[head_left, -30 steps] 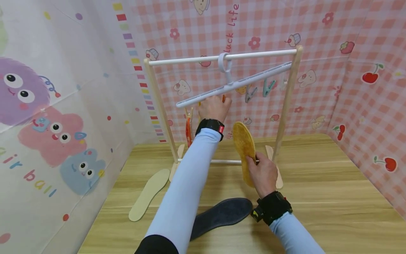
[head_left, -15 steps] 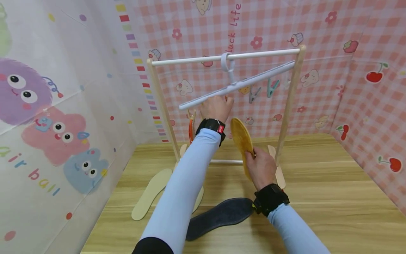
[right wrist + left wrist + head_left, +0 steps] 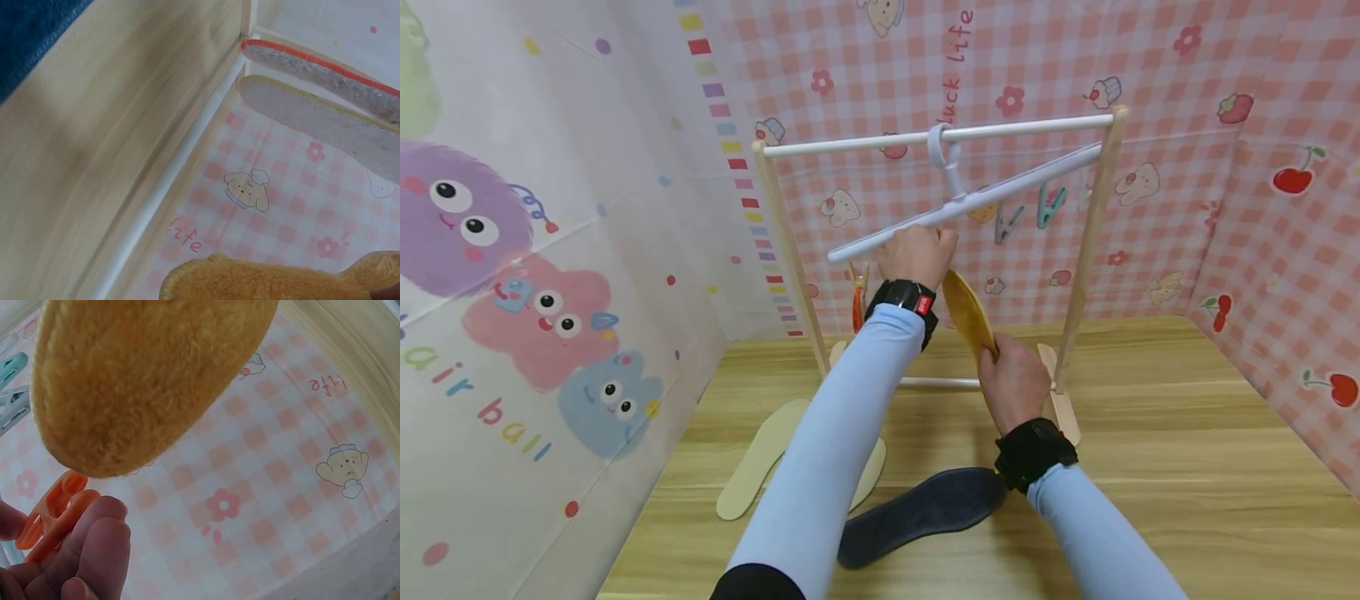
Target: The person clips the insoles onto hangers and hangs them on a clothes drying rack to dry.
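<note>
My right hand [image 3: 1015,383] grips a fuzzy yellow-orange insole [image 3: 967,312] at its lower part, the sole standing upright below the hanger. Just under the left half of the white hanger [image 3: 1030,179], my left hand [image 3: 917,252] pinches an orange clothespin [image 3: 56,515] between thumb and fingers. In the left wrist view the rounded tip of the insole [image 3: 144,381] lies right by the clothespin's end. The hanger tilts down to the left on the rail. Two insoles hang at the left, one red-edged insole [image 3: 325,75] and one yellow-edged insole [image 3: 319,115].
A wooden rack with a white rail [image 3: 850,144] carries the hanger. A grey clip [image 3: 1007,223] and a teal clip [image 3: 1049,206] hang on its right half. On the table lie a dark insole [image 3: 925,512] and a pale insole [image 3: 763,458], with another pale insole [image 3: 870,475] partly behind my left arm.
My right hand has moved up and left, bringing the yellow-orange insole's tip close to my left hand. The left hand keeps its place under the hanger. The head view has shifted slightly.
</note>
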The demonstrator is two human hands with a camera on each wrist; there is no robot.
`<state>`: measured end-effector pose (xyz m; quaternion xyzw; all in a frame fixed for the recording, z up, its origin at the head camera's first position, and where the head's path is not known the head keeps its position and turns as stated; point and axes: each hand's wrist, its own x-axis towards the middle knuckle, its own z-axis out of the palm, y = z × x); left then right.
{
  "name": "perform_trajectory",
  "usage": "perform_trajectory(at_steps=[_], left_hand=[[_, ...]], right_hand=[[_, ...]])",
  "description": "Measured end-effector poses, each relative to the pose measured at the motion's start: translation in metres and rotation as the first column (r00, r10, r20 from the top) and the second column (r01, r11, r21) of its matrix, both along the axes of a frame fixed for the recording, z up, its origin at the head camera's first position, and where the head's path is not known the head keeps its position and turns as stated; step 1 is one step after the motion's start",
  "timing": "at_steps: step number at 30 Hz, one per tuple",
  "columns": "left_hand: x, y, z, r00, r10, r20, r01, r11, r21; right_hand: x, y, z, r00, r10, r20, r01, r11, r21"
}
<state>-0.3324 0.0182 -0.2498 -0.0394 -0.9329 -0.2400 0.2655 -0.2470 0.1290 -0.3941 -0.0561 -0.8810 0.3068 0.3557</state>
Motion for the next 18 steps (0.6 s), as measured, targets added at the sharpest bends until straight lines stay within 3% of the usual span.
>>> perform_trajectory(at_steps=[11, 18], left_hand=[[0.003, 0.000, 0.000, 0.999, -0.032, 0.013, 0.032, 0.999, 0.022], [0.003, -0.002, 0.000, 1.000, -0.008, -0.001, 0.008, 1.000, 0.003]], right_hand=[[-0.008, -0.011, 0.012, 0.998, -0.001, -0.056, 0.004, 0.998, 0.068], [-0.011, -0.018, 0.016, 0.996, 0.030, -0.078, -0.025, 0.997, 0.072]])
